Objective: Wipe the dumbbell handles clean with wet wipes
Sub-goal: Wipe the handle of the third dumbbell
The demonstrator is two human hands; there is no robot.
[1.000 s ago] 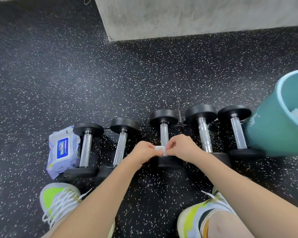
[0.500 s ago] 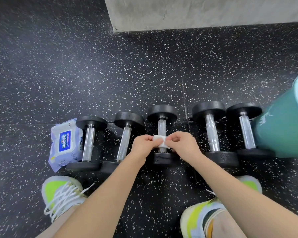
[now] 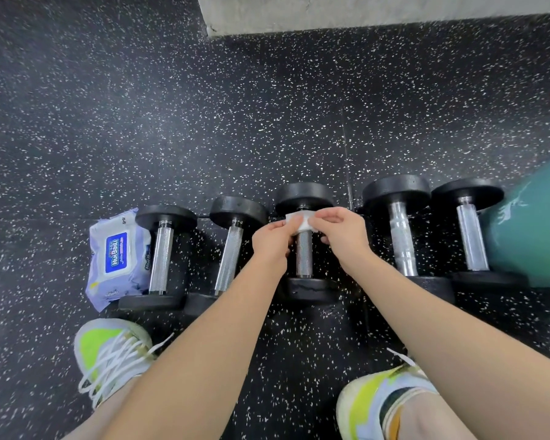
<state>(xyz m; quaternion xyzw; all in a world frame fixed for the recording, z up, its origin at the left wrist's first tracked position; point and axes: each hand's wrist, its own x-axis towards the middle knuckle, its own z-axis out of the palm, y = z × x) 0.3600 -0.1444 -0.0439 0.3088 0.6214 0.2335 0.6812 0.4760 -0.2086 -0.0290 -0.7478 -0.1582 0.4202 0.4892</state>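
Observation:
Several black dumbbells with chrome handles lie side by side on the speckled rubber floor. The middle dumbbell (image 3: pixel 304 258) has a white wet wipe (image 3: pixel 303 221) wrapped over the far end of its handle, close to the far weight head. My left hand (image 3: pixel 272 239) pinches the wipe's left side and my right hand (image 3: pixel 340 233) pinches its right side, one on each side of the handle. The near part of that handle shows bare between my wrists.
A purple and blue pack of wet wipes (image 3: pixel 116 258) lies left of the leftmost dumbbell (image 3: pixel 161 255). A teal bucket (image 3: pixel 534 227) stands at the right edge, beside the rightmost dumbbell (image 3: pixel 470 236). My two shoes (image 3: pixel 108 354) are just behind the row. A concrete base (image 3: pixel 362 11) is at the back.
Both hands have slid the wipe along the middle handle, from its near end by the near weight head to its far end.

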